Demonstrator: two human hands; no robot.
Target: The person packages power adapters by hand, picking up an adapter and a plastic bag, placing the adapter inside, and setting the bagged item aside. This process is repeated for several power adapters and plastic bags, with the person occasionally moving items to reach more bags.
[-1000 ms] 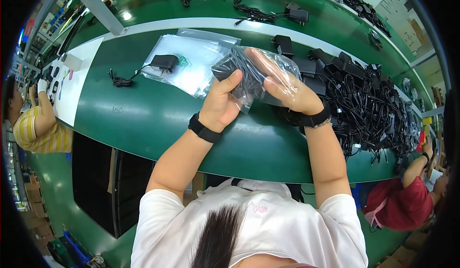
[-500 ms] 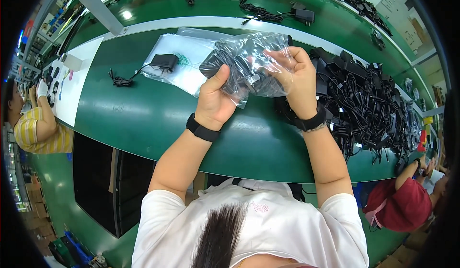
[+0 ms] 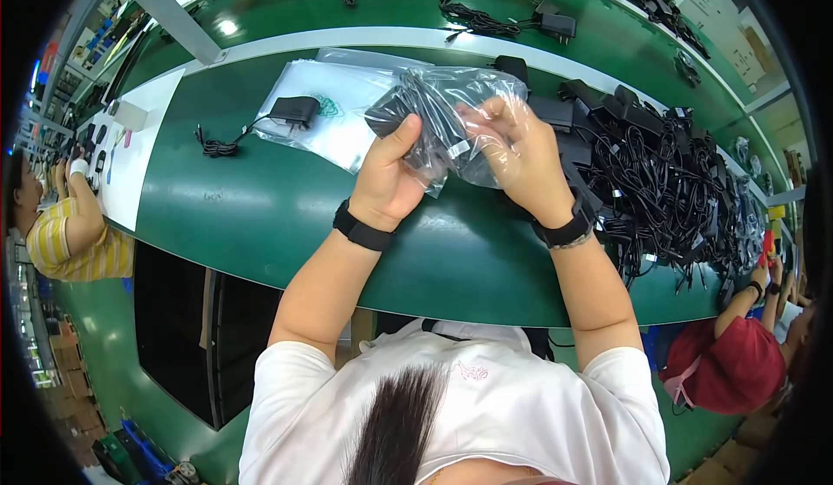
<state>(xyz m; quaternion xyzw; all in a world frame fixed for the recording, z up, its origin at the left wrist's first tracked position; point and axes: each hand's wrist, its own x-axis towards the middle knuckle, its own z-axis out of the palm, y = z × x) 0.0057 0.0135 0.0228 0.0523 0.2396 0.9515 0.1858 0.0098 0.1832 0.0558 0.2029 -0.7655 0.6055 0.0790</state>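
Between my two hands is a clear plastic bag (image 3: 460, 81) with a black power adapter (image 3: 390, 114) and its coiled cable inside. My left hand (image 3: 387, 177) is closed on the bag's left end, its thumb pressed over the adapter. At the bag's right end my right hand (image 3: 523, 157) pinches the loose film with curled fingers. Under the bag's left side lies a stack of flat clear bags (image 3: 334, 142). Another black power adapter (image 3: 295, 112) rests on that stack, its coiled cable (image 3: 219, 147) on the green table.
A large heap of black adapters and cables (image 3: 651, 168) covers the table to my right. Behind a pale rail, more adapters (image 3: 555, 23) lie on a green surface. Co-workers sit at the left, in a striped yellow top (image 3: 74, 238), and right, in dark red (image 3: 724, 363).
My right hand has shifted slightly left and inward, bunching the film at the bag's right end. My left hand keeps its hold almost in place.
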